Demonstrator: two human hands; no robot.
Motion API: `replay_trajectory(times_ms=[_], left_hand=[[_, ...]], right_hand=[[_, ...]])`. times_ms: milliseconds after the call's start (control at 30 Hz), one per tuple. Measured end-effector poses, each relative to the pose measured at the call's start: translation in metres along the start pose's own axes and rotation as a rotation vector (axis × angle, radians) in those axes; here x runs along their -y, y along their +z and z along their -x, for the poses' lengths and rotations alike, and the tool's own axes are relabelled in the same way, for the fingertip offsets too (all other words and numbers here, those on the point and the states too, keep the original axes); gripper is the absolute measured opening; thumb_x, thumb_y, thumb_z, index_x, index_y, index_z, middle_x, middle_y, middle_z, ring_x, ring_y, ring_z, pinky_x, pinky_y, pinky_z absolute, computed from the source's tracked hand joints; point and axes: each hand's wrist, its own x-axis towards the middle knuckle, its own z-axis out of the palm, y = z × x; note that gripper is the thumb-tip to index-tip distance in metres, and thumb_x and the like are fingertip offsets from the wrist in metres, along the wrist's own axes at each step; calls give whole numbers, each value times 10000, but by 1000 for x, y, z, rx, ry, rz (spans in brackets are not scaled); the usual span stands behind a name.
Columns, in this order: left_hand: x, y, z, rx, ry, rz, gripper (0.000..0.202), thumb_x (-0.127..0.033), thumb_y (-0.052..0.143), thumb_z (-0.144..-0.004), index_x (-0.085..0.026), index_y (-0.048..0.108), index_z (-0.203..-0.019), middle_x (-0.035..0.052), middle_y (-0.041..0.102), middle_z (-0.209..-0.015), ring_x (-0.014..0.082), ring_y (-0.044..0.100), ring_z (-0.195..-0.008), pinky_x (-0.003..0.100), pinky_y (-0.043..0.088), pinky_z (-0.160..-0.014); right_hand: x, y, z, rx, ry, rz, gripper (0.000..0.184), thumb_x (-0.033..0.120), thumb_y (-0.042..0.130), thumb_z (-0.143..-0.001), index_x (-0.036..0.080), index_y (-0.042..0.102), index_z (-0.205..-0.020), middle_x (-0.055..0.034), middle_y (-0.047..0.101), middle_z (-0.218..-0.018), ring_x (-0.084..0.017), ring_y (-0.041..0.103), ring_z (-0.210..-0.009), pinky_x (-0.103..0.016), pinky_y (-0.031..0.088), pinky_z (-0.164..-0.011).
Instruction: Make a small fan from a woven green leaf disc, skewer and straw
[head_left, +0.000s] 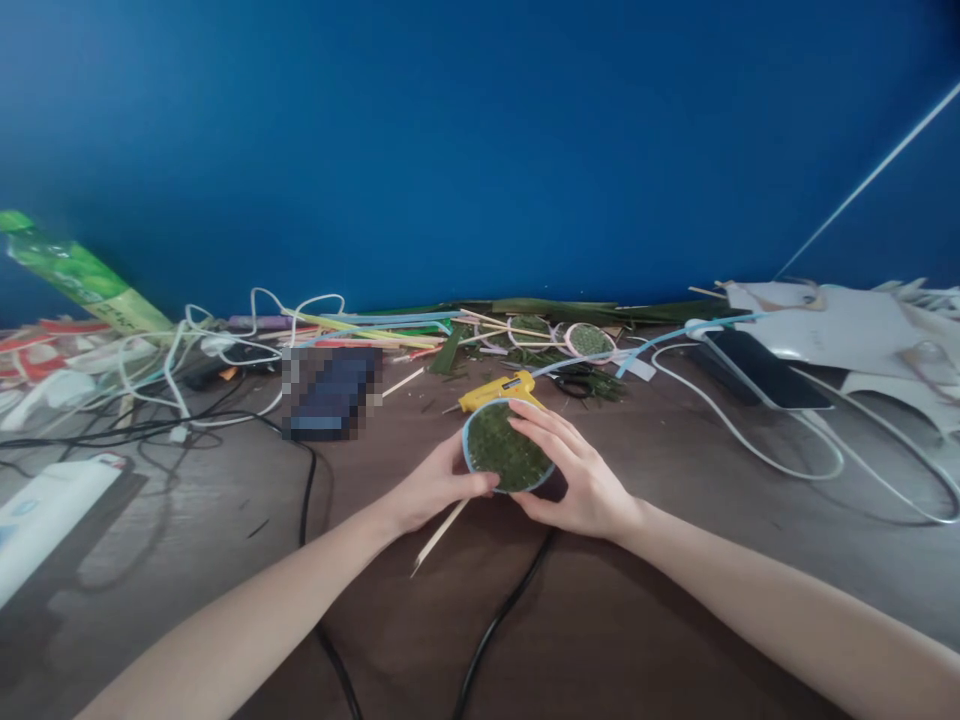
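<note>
Between both hands is a round disc (504,450) with a mottled green face and a pale blue rim, tilted toward me. My left hand (439,485) grips its left side, the thumb lying over the lower edge. Around the right side is my right hand (581,475), fingers on the upper face and thumb below. A thin wooden stick (439,540) slants down from under my left hand; whether the hand holds it I cannot tell. Just behind the disc lies a yellow glue gun (499,389), partly hidden by it.
Along the blue wall lie sticks, green strips and more green discs (590,341). A pixelated dark object (334,395) and tangled white cables (180,370) are at left, with a green bottle (82,275). A phone (765,368) lies at right. Black cords (502,625) cross the table.
</note>
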Motion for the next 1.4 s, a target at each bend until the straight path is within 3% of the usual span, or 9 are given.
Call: replay_trajectory(times_ms=[167, 800, 1033, 1400], left_hand=[[-1, 0, 0, 16, 55, -65, 649, -249, 709, -675, -208, 446, -1267, 78, 557, -1231, 256, 485, -1129, 336, 379, -929], [-1, 2, 1, 14, 69, -90, 598, -267, 671, -699, -196, 444, -1248, 82, 549, -1229, 268, 470, -1140, 382, 366, -951], [-5, 5, 3, 24, 6, -109, 564, -253, 663, -706, -206, 436, -1221, 70, 594, -1092, 210, 552, -923, 328, 444, -785], [-3, 6, 1, -2, 33, -149, 556, -245, 678, -698, -200, 437, -1196, 62, 587, -1065, 195, 538, -913, 315, 442, -778]], right_hand=[[0, 1, 0, 20, 3, -5, 598, 261, 580, -751, 118, 360, -1289, -211, 424, -1343, -247, 372, -1277, -474, 341, -1036], [-1, 1, 1, 24, 10, -12, 581, 259, 576, -755, 131, 364, -1280, -203, 427, -1344, -250, 378, -1274, -491, 325, -1045], [1, 0, 0, 19, 6, -10, 586, 265, 575, -760, 131, 358, -1288, -208, 429, -1341, -249, 382, -1272, -495, 322, -1045], [-2, 1, 2, 40, 11, 2, 584, 270, 577, -765, 103, 368, -1283, -212, 414, -1352, -240, 359, -1286, -477, 308, -1060]])
